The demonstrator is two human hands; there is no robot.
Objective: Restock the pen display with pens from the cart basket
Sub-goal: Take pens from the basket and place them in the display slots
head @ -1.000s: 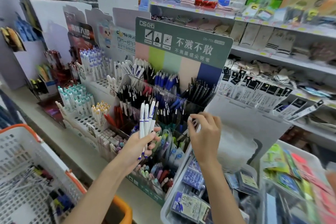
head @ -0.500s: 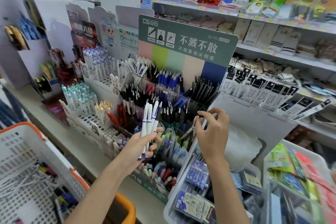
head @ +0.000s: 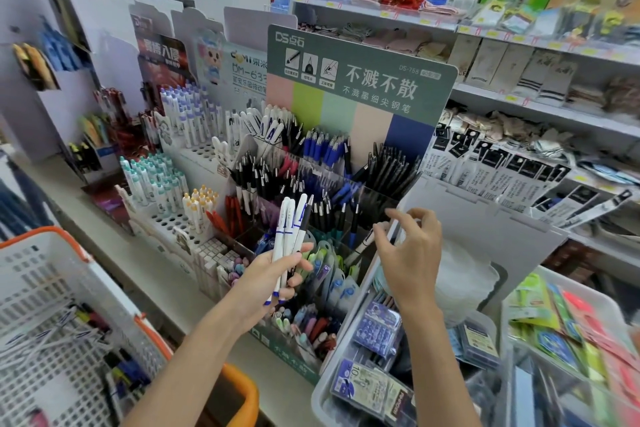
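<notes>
White pens [head: 289, 236] with blue ends stand in a bunch in my left hand [head: 265, 282]. It grips them tight in front of the pen display [head: 273, 345]. My right hand [head: 412, 253] is apart from it, over the clear boxes of the display. Its fingers are loose and spread, and hold nothing I can see. On top, the green sign [head: 360, 80] reads "DS", "DS-758" and "不溅不散". Beside it, a pale sign [head: 246, 69] reads "DM-63". More pens lie in the cart basket [head: 45, 274] on my left, white with an orange rim. One pack [head: 367, 388] in the grey bin [head: 343, 333] shows "10".
</notes>
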